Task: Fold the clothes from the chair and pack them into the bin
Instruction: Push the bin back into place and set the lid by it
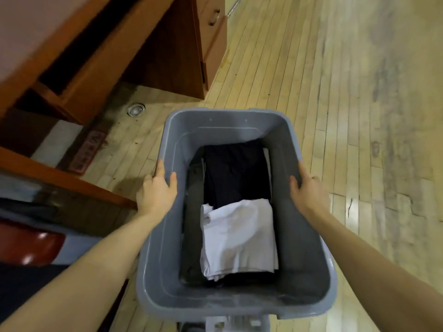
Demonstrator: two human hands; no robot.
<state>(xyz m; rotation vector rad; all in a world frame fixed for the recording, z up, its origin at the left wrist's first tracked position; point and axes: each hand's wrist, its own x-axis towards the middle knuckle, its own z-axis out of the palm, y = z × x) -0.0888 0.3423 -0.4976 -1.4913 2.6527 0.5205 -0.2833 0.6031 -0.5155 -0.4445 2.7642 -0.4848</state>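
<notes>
A grey plastic bin (223, 125) fills the middle of the view, held above the wooden floor. My left hand (157, 190) grips its left rim, thumb inside the wall. On the opposite rim my right hand (308, 191) grips the same way. Inside lies a folded dark garment (236, 171) along the bottom. A folded white garment (239, 236) rests on its near half.
A reddish-brown wooden desk (79, 51) with a drawer unit (213, 37) stands at the upper left. A round metal floor fitting (135, 109) lies near it. A dark red chair seat (26, 245) shows at the lower left. Plank floor (359, 104) stretches to the right.
</notes>
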